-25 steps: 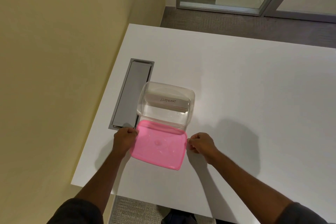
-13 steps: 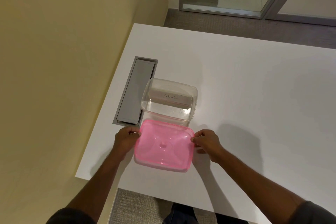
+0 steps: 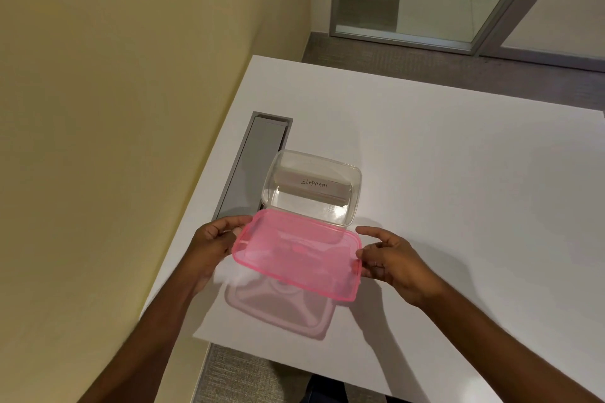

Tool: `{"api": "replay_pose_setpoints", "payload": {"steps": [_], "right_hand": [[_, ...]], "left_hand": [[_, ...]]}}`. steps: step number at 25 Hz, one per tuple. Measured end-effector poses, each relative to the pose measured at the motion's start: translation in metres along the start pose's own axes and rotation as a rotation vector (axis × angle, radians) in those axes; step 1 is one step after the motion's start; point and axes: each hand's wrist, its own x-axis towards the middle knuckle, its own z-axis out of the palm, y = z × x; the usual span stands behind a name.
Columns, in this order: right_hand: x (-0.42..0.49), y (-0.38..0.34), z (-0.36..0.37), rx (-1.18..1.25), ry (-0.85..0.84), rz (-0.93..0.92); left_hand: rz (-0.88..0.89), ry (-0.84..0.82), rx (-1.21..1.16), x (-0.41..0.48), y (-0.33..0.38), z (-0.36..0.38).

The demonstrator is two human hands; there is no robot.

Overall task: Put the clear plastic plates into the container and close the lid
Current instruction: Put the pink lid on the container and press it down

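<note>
A clear rectangular container (image 3: pixel 355 193) stands open on the white table, with a strip of tape marked "ELEPHANT" on its far wall and clear plastic inside that I cannot make out as separate plates. A translucent pink lid (image 3: pixel 298 255) hovers above the table just in front of the container, its far edge overlapping the container's near rim. My left hand (image 3: pixel 212 244) pinches the lid's left edge. My right hand (image 3: pixel 393 258) holds the right edge with thumb and fingers. The lid's pale pink shadow falls on the table below it.
A grey recessed cable tray (image 3: pixel 258 160) lies in the white table (image 3: pixel 458 190) left of the container. A yellow wall runs along the left. The table's near edge is close under my forearms. A glass door stands beyond the far edge.
Both hands have raised the pink lid off the table and carried it toward the container; it now hangs level in the air, casting a shadow.
</note>
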Motion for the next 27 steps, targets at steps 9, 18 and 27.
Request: {"api": "replay_pose_setpoints", "payload": {"steps": [9, 18, 27], "right_hand": [[0.007, -0.025, 0.002, 0.204, -0.086, 0.058], [0.033, -0.043, 0.01, -0.049, 0.176, -0.12], [0.081, -0.043, 0.026, -0.098, 0.439, -0.16]], "left_hand": [[0.179, 0.175, -0.001, 0.028, 0.036, 0.01], [0.165, 0.297, 0.062, 0.071, 0.063, 0.047], [0.112, 0.29, 0.212, 0.104, 0.063, 0.061]]}}
